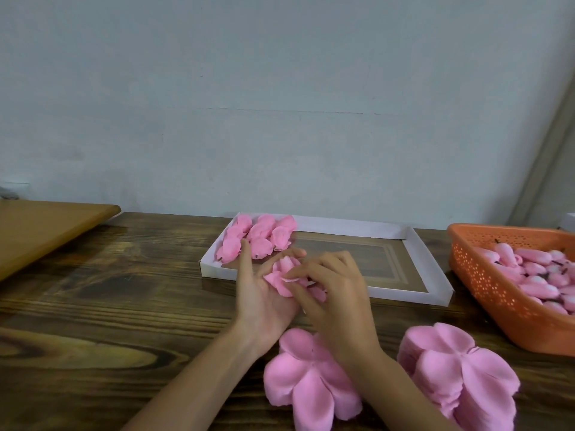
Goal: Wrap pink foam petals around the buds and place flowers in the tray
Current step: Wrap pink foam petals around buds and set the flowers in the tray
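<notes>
Between the two grips, above the desk [124, 290], sits a half-wrapped pink foam flower [284, 275]. The left grip [264, 293] lies released, palm up, cradling it, while the right grip [333, 287] pinches its petals. Just beyond them, finished flowers [258, 236] fill the left end of the white tray [432, 262]. Petal stacks [457, 374] lie nearer than the grips, and an orange basket [485, 281] of buds [535, 269] stands right.

Left hand [261, 301] lies palm up, fingers straight; right hand [339, 293] curls its fingers over it.

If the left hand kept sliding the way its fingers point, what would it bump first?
Probably the finished pink flowers in the white tray; depth is unclear, so possibly its near wall first.
</notes>
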Available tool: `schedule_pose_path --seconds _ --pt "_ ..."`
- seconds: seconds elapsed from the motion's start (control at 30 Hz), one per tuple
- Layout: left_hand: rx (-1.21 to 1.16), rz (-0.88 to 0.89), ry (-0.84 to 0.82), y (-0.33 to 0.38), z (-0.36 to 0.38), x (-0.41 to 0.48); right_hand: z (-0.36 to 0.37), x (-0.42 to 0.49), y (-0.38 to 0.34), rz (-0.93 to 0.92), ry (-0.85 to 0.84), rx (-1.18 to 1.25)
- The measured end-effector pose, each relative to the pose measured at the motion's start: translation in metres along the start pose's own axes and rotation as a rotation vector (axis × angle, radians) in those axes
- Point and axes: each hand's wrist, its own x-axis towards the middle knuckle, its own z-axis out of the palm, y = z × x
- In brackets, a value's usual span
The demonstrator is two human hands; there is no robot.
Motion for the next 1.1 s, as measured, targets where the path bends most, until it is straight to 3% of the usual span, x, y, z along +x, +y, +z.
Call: schedule_pose_path --seconds 0.13,0.4,0.57,0.77,0.93,1.1 --pt "0.033 -0.001 0.009 0.001 0.003 0.001 0.001 0.000 0.000 0.013 0.059 0.007" --pt "0.152 0.059 0.247 -0.007 0.002 0.004 -0.001 0.001 -0.005 0.010 -0.057 0.042" --pt "0.195 0.115 0.312 -0.008 0.004 0.001 -0.001 0.001 -0.009 -0.024 -0.061 0.059" --pt "0.148 0.131 0.254 -0.010 0.002 0.003 0.002 0.002 -0.010 0.008 -0.028 -0.017" --pt "0.349 0.174 0.149 -0.011 0.005 0.002 -0.001 0.004 -0.007 0.031 0.013 -0.045" --pt "0.327 0.198 0.212 -0.008 0.006 0.002 -0.016 0.010 -0.014 0.118 -0.031 0.137"
